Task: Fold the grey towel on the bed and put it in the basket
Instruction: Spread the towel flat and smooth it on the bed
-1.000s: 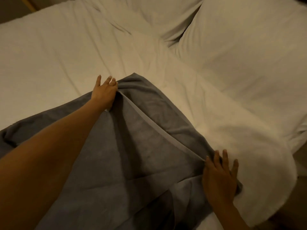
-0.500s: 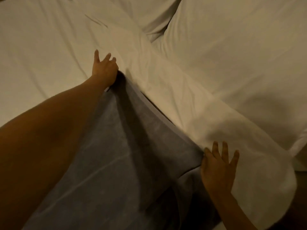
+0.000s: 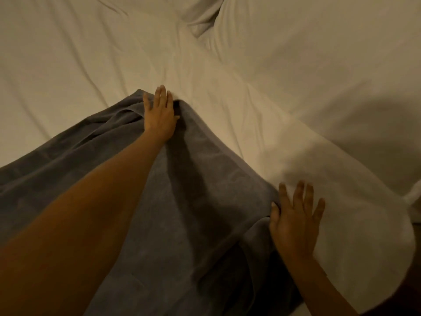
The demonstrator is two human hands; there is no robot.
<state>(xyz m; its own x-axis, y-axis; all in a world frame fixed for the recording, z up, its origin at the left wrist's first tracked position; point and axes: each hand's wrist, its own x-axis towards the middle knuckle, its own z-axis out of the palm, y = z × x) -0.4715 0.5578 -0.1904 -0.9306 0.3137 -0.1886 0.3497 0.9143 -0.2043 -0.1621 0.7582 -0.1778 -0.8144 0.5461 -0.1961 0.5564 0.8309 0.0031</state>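
Observation:
The grey towel point(image 3: 186, 201) lies on the white bed point(image 3: 79, 65), doubled over, with its folded side running from top centre to lower right. My left hand point(image 3: 159, 112) rests on the towel's far corner, fingers stretched out, the cloth caught at the thumb. My right hand point(image 3: 293, 220) sits at the near right corner. Its thumb pinches the towel's edge and its spread fingers lie over the white sheet. My left forearm covers much of the towel's left part. No basket is in view.
A white pillow point(image 3: 319, 53) lies at the back right, with a second rumpled one point(image 3: 200, 17) at top centre. The bed's rounded corner point(image 3: 387, 247) is at the right, and dark floor point(image 3: 410, 293) lies beyond it.
Both hands have brought the towel's upper layer forward and down onto the bed. The lifted flap and its pale hem are gone from view, and the towel now lies flatter.

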